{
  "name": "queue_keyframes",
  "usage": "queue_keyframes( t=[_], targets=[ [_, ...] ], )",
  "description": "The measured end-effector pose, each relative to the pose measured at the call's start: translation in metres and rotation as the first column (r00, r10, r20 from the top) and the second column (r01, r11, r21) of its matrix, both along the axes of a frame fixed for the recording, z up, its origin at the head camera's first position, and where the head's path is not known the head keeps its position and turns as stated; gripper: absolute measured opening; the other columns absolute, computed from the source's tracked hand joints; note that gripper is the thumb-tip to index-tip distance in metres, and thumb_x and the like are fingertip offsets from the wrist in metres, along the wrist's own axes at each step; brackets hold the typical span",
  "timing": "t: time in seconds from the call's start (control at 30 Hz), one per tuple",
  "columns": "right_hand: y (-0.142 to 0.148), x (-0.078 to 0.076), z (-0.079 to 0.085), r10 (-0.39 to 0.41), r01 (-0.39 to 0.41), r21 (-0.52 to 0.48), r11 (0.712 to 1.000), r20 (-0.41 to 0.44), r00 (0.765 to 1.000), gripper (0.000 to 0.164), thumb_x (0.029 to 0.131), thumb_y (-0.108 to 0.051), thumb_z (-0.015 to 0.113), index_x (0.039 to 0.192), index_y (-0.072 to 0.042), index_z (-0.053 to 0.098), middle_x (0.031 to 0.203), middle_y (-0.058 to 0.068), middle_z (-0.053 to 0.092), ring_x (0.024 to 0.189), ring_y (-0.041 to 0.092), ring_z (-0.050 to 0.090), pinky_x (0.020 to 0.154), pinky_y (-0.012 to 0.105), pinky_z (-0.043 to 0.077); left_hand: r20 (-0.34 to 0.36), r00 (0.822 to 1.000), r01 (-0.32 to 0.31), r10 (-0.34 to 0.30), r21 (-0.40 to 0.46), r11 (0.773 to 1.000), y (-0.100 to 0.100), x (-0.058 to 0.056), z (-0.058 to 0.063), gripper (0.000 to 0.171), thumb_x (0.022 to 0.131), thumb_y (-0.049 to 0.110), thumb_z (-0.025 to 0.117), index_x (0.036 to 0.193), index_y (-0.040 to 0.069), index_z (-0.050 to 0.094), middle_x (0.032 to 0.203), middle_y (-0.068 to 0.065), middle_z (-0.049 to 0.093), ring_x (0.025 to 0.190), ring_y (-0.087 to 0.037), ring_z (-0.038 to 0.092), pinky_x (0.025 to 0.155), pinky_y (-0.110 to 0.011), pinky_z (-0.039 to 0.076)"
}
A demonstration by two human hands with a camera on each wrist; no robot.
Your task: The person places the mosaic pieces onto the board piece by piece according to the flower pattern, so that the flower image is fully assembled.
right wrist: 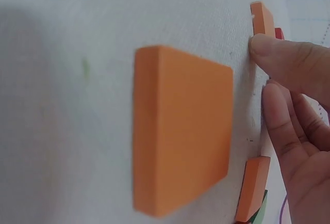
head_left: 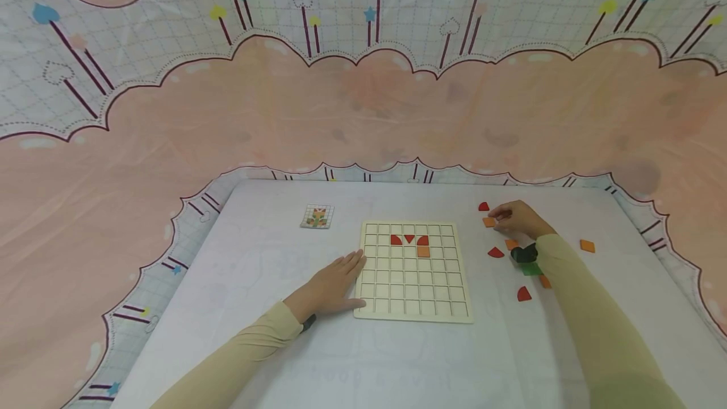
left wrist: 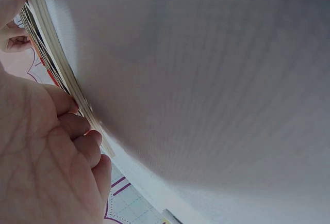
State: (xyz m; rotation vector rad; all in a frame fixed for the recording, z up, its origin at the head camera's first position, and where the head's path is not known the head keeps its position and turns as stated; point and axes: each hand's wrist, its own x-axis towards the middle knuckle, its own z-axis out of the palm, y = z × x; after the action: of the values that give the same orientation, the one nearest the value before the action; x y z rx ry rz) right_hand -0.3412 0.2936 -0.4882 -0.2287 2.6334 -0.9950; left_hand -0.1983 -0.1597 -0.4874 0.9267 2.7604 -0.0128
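Immediately left of right hand (head_left: pixel 519 218), with narrow thumb–finger gap: orange square tile (head_left: pixel 488 223). Farther off, against grid board (head_left: pixel 411 283): left hand (head_left: pixel 332 284), fingers extended.

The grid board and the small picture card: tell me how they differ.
The grid board is much larger than the picture card. The board is pale and holds three red pieces and one orange piece; the card carries a coloured printed design. The left hand touches the board's edge; no hand touches the card. Both show a square grid and lie on the table.
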Motion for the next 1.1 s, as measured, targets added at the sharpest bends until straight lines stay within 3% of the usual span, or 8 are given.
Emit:
queue_keyframes(
  t=[0.13, 0.5, 1.1],
  targets=[
    [0.0005, -0.0016, 0.0002, 0.004, -0.004, 0.013, 1.000, 0.000, 1.000, 0.031, 0.084, -0.011, 0.068, 0.111, 0.002, 0.065, 0.114, 0.021, 0.062, 0.101, 0.029, 0.056, 0.083, 0.033, 0.053, 0.003, 1.000, -0.003, 0.003, -0.001, 1.000, 0.0006, 0.0005, 0.0016, 0.090, 0.089, 0.063, 0.044, 0.150, 0.004, 0.016, 0.159, -0.012, 0.013, 0.147, -0.024, 0.015, 0.119, -0.038, 0.022],
    [-0.0003, 0.0028, 0.0041, 0.013, -0.012, 0.035, 0.999, -0.033, 0.999, 0.025, 0.084, -0.010, 0.066, 0.106, 0.001, 0.067, 0.106, 0.017, 0.065, 0.094, 0.025, 0.057, 0.076, 0.027, 0.051, 0.018, 1.000, -0.011, 0.011, 0.000, 1.000, 0.0019, 0.0017, 0.0051, 0.090, 0.089, 0.063, 0.045, 0.150, 0.004, 0.016, 0.159, -0.011, 0.013, 0.147, -0.024, 0.015, 0.119, -0.038, 0.022],
    [-0.0057, 0.0037, 0.0100, 0.047, -0.044, 0.085, 0.995, -0.042, 0.998, 0.028, 0.084, -0.008, 0.067, 0.110, 0.001, 0.066, 0.108, 0.019, 0.063, 0.097, 0.029, 0.057, 0.082, 0.037, 0.054, 0.020, 1.000, -0.013, 0.012, 0.006, 1.000, 0.0015, 0.0013, 0.0046, 0.089, 0.089, 0.062, 0.045, 0.150, 0.004, 0.016, 0.159, -0.012, 0.013, 0.147, -0.024, 0.015, 0.119, -0.038, 0.021]
  ],
)
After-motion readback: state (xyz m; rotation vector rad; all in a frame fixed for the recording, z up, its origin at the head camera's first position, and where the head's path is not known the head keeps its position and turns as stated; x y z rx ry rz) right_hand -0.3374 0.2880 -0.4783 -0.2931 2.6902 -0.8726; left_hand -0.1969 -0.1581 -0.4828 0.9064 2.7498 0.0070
